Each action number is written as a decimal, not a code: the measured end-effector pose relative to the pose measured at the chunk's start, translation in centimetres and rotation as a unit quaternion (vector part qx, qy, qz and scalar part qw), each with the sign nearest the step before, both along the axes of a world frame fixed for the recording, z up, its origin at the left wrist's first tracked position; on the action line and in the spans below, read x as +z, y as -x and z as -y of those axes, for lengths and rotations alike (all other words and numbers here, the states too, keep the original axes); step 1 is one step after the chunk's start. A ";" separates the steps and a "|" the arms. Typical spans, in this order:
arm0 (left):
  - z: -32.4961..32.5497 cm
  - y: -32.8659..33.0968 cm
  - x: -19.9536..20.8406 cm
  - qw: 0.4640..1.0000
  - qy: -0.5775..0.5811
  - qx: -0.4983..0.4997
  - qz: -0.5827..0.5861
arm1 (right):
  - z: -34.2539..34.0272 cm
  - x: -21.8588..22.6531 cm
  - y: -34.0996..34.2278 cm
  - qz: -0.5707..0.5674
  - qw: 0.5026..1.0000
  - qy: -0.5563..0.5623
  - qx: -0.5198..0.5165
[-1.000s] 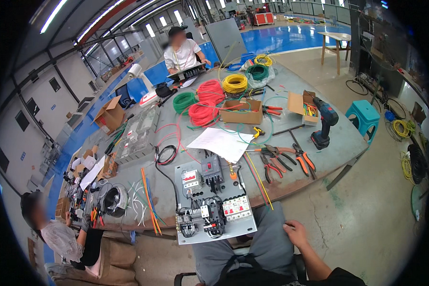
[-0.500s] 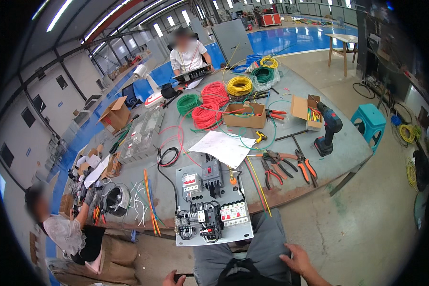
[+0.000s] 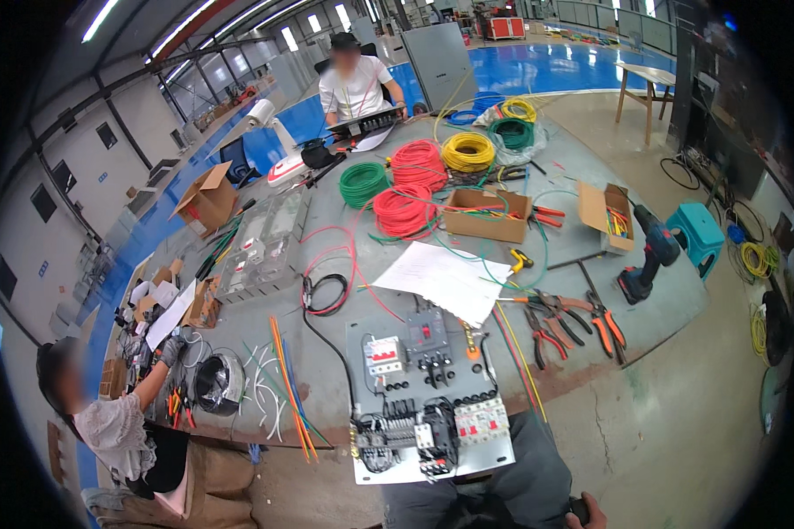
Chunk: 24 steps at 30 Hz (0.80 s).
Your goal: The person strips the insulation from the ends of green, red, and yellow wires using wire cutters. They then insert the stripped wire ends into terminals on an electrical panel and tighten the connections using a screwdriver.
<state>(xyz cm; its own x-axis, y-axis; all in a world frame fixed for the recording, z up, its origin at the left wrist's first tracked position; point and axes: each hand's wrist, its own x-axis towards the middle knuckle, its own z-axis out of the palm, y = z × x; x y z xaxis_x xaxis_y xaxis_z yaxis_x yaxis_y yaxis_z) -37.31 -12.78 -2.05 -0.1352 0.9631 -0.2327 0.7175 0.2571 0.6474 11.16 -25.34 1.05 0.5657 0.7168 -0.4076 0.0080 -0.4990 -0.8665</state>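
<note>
The component panel lies at the near edge of the bench, its front overhanging that edge. The right hand is at the lower picture edge, beside a dark rounded part; whether it is spread or closed cannot be told. The left hand is out of view. Obstructions: a paper sheet lies directly behind the panel; straight wires cross the near edge to its right, followed by pliers. A cordless drill stands toward the right corner; red coils occupy the far half.
</note>
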 end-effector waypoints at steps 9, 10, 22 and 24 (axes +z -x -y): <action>-0.6 -1.6 1.6 0.998 -0.055 0.004 0.035 | 0.8 -1.1 -1.1 0.097 0.992 0.060 0.050; -0.5 -1.6 2.3 0.998 -0.059 -0.006 0.013 | 0.6 -0.5 -0.8 0.091 0.994 0.048 0.046; -0.5 -0.6 2.8 1.000 -0.007 -0.027 0.005 | 1.7 -1.8 -0.2 0.107 0.992 -0.013 0.066; -2.3 -1.3 3.2 0.998 -0.011 -0.063 0.001 | 2.4 -2.2 -0.1 0.130 0.991 -0.016 0.038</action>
